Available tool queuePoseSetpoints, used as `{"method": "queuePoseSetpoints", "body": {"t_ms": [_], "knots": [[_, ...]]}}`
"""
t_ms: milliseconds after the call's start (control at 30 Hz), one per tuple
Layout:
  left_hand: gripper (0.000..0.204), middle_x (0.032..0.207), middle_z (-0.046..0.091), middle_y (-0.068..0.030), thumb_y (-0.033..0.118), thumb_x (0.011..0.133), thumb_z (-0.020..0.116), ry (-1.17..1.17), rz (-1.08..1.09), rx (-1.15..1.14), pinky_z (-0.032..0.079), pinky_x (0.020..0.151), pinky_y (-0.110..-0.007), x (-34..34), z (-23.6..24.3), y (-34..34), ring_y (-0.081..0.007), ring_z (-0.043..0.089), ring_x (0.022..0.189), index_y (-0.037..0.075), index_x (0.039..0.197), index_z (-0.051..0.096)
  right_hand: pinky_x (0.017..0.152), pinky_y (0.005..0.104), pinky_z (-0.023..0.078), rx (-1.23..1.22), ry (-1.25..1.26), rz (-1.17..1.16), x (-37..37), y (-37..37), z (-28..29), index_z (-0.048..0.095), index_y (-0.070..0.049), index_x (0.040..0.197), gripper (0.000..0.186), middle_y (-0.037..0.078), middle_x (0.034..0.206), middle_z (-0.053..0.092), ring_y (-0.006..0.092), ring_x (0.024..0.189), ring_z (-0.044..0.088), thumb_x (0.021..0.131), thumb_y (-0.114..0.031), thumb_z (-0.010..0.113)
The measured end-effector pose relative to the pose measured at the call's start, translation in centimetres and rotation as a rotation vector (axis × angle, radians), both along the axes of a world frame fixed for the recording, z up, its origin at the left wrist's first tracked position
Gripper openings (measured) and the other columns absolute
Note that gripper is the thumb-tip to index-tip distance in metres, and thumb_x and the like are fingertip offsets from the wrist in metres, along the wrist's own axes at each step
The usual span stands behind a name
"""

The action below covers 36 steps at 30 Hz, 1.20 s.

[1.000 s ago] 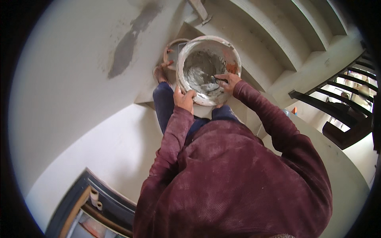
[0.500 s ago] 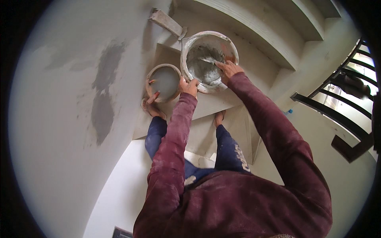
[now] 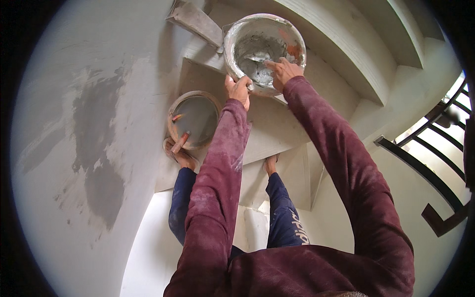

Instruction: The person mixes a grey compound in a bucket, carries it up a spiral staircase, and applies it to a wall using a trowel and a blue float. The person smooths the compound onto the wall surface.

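The curved stairwell wall [image 3: 136,94], smeared with a grey patch [image 3: 101,143], closes in your left side. On the tread below, at its wall end, stands the small bucket [image 3: 196,93] of cloudy liquid; your left foot [image 3: 184,160] is right beside it and a handle [image 3: 181,142] sticks out over its rim, so a shuffle there could knock it over. Your left hand [image 3: 238,90] has its fingers hooked over the big bucket [image 3: 229,54]'s smeared rim; if they slip on wet mix [image 3: 262,74], it could tip. It sits over the next step's front edge, its base hidden. Your right hand [image 3: 287,73], inside, seems closed on a slim tool [image 3: 257,58], though blur obscures the grip; pushing hard could shove the bucket off balance. The dark railing [image 3: 420,171] is well apart.
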<state>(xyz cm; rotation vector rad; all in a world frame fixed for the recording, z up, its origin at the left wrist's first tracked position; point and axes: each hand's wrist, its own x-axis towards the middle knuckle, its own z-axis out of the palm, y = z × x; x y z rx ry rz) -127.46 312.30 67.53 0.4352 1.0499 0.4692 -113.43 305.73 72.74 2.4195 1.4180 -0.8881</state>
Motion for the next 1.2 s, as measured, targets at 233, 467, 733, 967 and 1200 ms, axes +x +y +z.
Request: {"method": "queuePoseSetpoints", "body": {"t_ms": [233,467,733,967,1200], "knots": [[0.053,0.116,0.048,-0.0062,-0.002,0.076,0.057,-0.097,0.116,0.02,0.043,0.086,-0.046,-1.2,-2.3,-1.0,-0.0243,0.048,0.106,0.01,0.123,0.037,0.081,0.0368,0.048,-0.227,-0.001,0.177,1.8,3.5,2.7,0.065,-0.023,0.103,0.035,0.007,0.097,0.064,0.025,0.093,0.06,0.069,-0.02,0.058],[0.055,0.117,0.047,-0.0086,0.037,0.081,0.061,-0.158,-0.07,-0.083,0.054,0.076,-0.041,-1.0,-1.5,-1.9,-0.0227,0.052,0.103,0.011,0.122,0.036,0.078,0.0369,0.05,-0.117,-0.105,0.089,3.9,0.7,-3.9,0.063,-0.02,0.102,0.029,0.009,0.095,0.064,0.0261,0.089,0.062,0.073,-0.017,0.056],[0.053,0.111,0.049,-0.0056,0.042,0.084,0.057,-0.027,-0.063,-0.091,0.055,0.073,-0.037,-0.5,-0.2,-2.2,-0.019,0.054,0.097,0.01,0.121,0.037,0.081,0.0374,0.048,0.0,0.026,0.062,5.0,3.4,-0.2,0.063,-0.019,0.105,0.034,0.009,0.098,0.063,0.0282,0.092,0.06,0.072,-0.027,0.059],[0.049,0.099,0.051,-0.0046,0.045,0.081,0.061,0.018,-0.006,-0.035,0.054,0.061,-0.033,-0.2,-0.4,-2.7,-0.0157,0.054,0.086,0.009,0.11,0.048,0.08,0.037,0.049,-0.117,0.148,0.115,5.7,2.8,-1.3,0.064,-0.016,0.105,0.034,0.013,0.088,0.064,0.0285,0.084,0.063,0.073,-0.027,0.059],[0.044,0.099,0.053,-0.0021,0.045,0.083,0.058,0.067,-0.013,-0.013,0.053,0.059,-0.03,-0.1,0.1,-2.6,-0.0133,0.055,0.083,0.011,0.109,0.049,0.079,0.0383,0.049,-0.121,0.065,0.116,5.3,2.4,-3.5,0.066,-0.015,0.097,0.028,0.016,0.091,0.064,0.0312,0.086,0.062,0.075,-0.027,0.056]]}}
